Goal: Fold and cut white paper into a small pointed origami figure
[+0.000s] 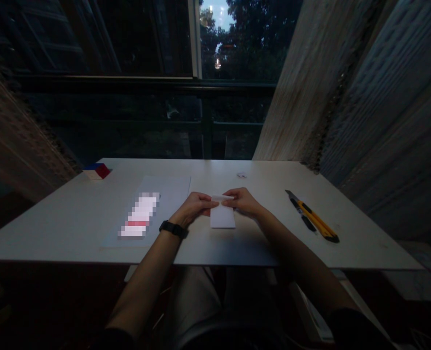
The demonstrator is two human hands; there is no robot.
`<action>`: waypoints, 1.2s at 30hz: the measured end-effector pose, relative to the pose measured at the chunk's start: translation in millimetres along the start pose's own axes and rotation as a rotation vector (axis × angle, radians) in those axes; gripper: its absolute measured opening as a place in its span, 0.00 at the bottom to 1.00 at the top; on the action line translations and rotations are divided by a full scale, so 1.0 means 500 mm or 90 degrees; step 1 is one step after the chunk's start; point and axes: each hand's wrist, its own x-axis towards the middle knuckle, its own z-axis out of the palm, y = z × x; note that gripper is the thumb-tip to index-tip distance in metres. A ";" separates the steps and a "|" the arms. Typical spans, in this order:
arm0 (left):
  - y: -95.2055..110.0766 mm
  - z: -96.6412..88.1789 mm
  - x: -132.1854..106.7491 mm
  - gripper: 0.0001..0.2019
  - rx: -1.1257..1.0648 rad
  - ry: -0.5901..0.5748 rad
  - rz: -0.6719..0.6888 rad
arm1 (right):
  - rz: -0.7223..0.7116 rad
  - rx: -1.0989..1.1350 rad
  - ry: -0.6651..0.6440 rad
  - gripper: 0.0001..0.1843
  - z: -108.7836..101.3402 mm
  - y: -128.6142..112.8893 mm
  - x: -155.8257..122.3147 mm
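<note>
A small white piece of folded paper [223, 218] is held upright or tilted just over the table, between both hands. My left hand [196, 206] pinches its upper left side, thumb lying across the front. On the upper right side, my right hand [243, 201] pinches it the same way, and the two thumb tips come close together near the top fold. The fingers behind the paper are partly hidden. A dark watch [173, 229] is on my left wrist.
On the white table [200, 250], a blurred-out lit phone [140, 216] rests on a white sheet [167, 187] at left. A puzzle cube [96, 171] sits far left. At right lie a yellow utility knife [319, 221] and a black pen [302, 215]. A small pale object [241, 175] lies farther back.
</note>
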 end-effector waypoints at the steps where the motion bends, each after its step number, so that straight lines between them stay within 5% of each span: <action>1: -0.001 -0.001 0.000 0.13 0.003 -0.008 -0.002 | 0.002 -0.003 -0.001 0.18 0.001 -0.002 -0.001; 19: 0.005 -0.007 -0.001 0.13 -0.069 -0.048 -0.009 | -0.004 0.089 0.019 0.20 -0.005 -0.007 0.001; 26: 0.007 -0.011 0.003 0.11 -0.113 -0.001 -0.014 | 0.040 0.158 0.002 0.16 -0.007 -0.011 -0.004; 36: 0.006 -0.019 0.003 0.09 -0.179 -0.066 -0.003 | 0.095 0.233 0.050 0.12 0.004 -0.023 -0.004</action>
